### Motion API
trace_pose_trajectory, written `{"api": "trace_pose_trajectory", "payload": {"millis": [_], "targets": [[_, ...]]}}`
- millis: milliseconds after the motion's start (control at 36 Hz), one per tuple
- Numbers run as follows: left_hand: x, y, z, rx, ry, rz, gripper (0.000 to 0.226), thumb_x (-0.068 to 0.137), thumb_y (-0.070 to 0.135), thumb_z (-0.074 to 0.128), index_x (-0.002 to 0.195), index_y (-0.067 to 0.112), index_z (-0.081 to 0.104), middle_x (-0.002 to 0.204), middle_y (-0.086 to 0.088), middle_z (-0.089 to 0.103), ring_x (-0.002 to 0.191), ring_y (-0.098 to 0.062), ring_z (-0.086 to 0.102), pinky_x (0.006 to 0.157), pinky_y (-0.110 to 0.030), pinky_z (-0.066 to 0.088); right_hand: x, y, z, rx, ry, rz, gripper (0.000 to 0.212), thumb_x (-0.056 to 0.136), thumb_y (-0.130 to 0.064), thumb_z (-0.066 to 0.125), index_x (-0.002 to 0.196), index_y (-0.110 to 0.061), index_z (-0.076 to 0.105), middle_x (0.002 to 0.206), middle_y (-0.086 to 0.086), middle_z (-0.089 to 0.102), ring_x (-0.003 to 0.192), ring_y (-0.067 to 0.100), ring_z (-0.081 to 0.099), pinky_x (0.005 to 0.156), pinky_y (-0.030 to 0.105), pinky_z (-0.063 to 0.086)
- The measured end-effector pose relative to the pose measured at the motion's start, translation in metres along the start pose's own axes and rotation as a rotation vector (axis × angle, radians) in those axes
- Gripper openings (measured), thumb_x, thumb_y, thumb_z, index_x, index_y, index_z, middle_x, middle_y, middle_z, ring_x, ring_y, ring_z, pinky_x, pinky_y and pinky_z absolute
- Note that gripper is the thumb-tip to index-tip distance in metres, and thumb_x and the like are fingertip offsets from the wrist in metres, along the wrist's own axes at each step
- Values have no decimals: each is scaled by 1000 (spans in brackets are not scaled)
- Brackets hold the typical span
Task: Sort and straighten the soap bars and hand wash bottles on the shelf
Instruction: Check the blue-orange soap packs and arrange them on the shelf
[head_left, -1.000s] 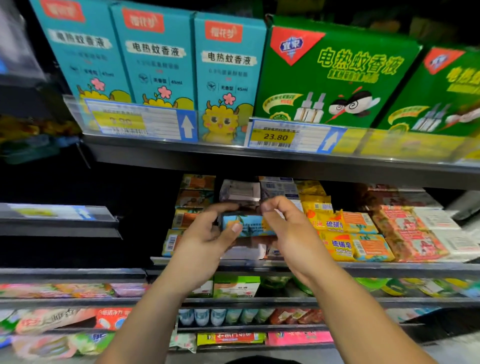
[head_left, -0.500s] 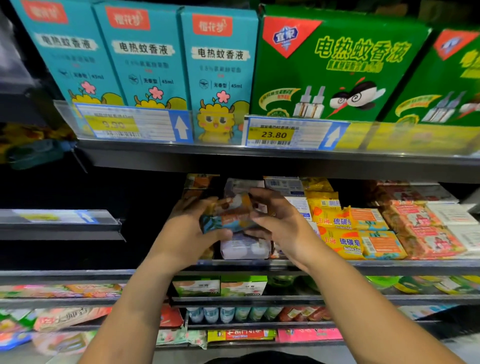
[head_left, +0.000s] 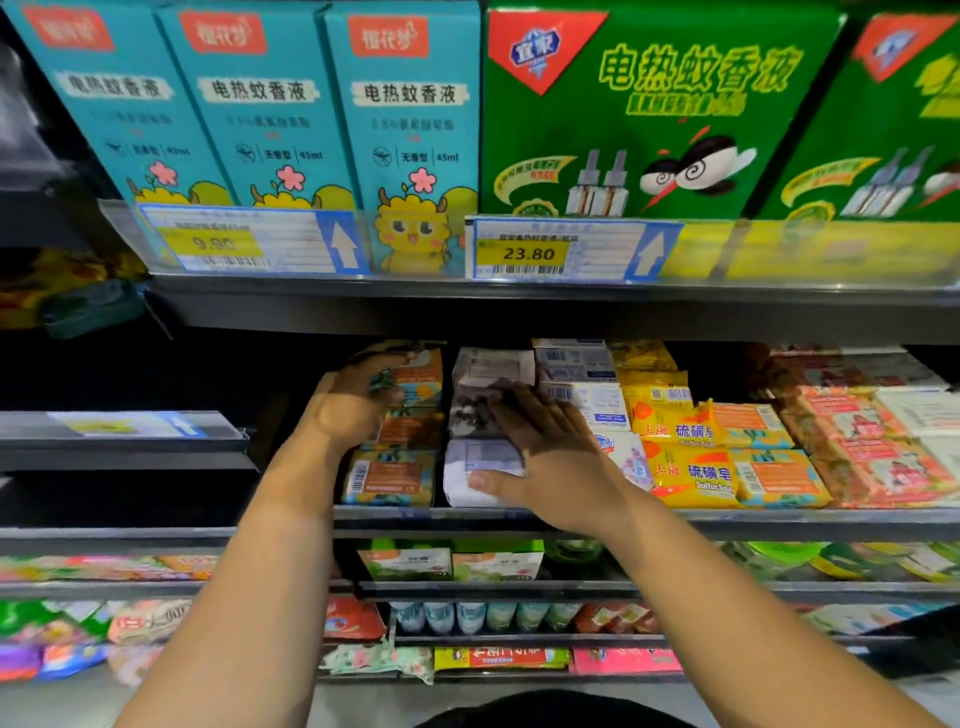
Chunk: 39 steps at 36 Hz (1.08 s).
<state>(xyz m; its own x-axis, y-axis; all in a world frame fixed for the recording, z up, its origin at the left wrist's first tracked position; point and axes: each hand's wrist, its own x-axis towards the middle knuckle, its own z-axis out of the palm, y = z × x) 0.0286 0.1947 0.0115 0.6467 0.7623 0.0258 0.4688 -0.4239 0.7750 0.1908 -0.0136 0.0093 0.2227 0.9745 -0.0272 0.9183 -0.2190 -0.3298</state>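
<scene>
Across the top of my feed stand the green mosquito-liquid boxes (head_left: 660, 114) and, to their left, the teal ones (head_left: 410, 119). Below them the soap shelf (head_left: 779, 522) carries stacks of bars: yellow sulfur soap packs (head_left: 696, 473) on the right, a white-wrapped stack (head_left: 493, 366) in the middle, and an orange-and-teal stack (head_left: 389, 475) just left of it. The right hand (head_left: 558, 462) lies flat on the white stack, fingers straight, thumb against the lowest white pack. The left hand (head_left: 348, 415) curls its fingers round the left end of the top orange-and-teal bar (head_left: 418, 374). A 23.80 price tag (head_left: 530, 252) sits on the shelf edge above.
</scene>
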Motion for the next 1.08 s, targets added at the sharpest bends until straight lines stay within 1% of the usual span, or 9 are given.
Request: {"api": "trace_pose_trajectory", "payload": {"millis": [111, 306, 389, 444, 528, 722, 806, 944, 1083], "targets": [[7, -8, -2, 34, -33, -33, 44, 91, -1, 67, 130, 18, 62, 133, -6, 59, 125, -26, 57, 109, -39, 44, 0, 0, 0, 3, 4, -4, 85, 91, -73, 42, 159, -38, 6, 168, -11, -8, 154, 14, -10, 125, 39, -5], [-9, 7, 5, 138, 56, 5, 39, 92, 8, 69, 130, 16, 66, 135, -3, 61, 125, -18, 57, 108, -28, 42, -3, -3, -2, 21, -5, 22, 83, 92, -72, 43, 159, -38, 9, 168, -8, -10, 155, 16, -10, 125, 39, -5], [-17, 24, 14, 215, 109, 50, 30, 91, 17, 69, 121, 19, 71, 126, -2, 68, 118, -19, 61, 102, -27, 45, -8, -1, -13, 257, -44, -18, 69, 91, -67, 52, 147, -61, 13, 167, -14, -15, 154, 11, -10, 125, 35, 2], [-19, 41, 22, 267, 98, 99, 25, 93, 21, 67, 118, 20, 71, 126, 0, 67, 119, -21, 59, 102, -28, 43, -15, 1, -29, 463, -5, 36, 60, 92, -52, 64, 141, -62, 30, 166, -17, 5, 152, 3, 8, 121, 25, 15], [-22, 68, 36, 372, 32, 112, 27, 97, 29, 61, 123, 28, 66, 131, 2, 63, 120, -21, 56, 99, -29, 43, -34, 23, -51, 586, 105, 101, 35, 93, -24, 70, 126, -31, 63, 134, -27, 51, 124, -6, 46, 104, 14, 32], [-31, 130, 99, 466, -173, 396, 46, 97, 44, 55, 142, 33, 50, 154, 11, 38, 143, -14, 24, 111, -20, 10, -85, 120, -88, 121, 154, 318, 43, 88, -28, 76, 128, -16, 67, 130, 4, 59, 118, 17, 55, 93, 11, 31], [-35, 146, 130, 559, -312, 473, 59, 98, 54, 50, 151, 32, 37, 162, 4, 27, 144, -24, 27, 114, -26, 18, -98, 150, -103, -35, 56, 390, 46, 85, -25, 79, 129, -16, 67, 125, 10, 64, 117, 26, 58, 85, 18, 34], [-37, 162, 166, 574, -481, 407, 69, 96, 64, 44, 157, 40, 20, 168, 3, 0, 153, -30, -3, 122, -47, 4, -99, 178, -117, -223, -123, 413, 60, 83, -30, 79, 140, -30, 58, 137, 5, 59, 124, 24, 53, 101, 25, 40], [-33, 159, 192, 736, -454, 368, 73, 93, 75, 28, 156, 43, 8, 168, 3, -8, 153, -29, -12, 121, -57, -6, -90, 180, -121, -355, -251, 399, 74, 87, -28, 77, 150, -38, 41, 151, 0, 48, 135, 26, 41, 107, 32, 36]]}}
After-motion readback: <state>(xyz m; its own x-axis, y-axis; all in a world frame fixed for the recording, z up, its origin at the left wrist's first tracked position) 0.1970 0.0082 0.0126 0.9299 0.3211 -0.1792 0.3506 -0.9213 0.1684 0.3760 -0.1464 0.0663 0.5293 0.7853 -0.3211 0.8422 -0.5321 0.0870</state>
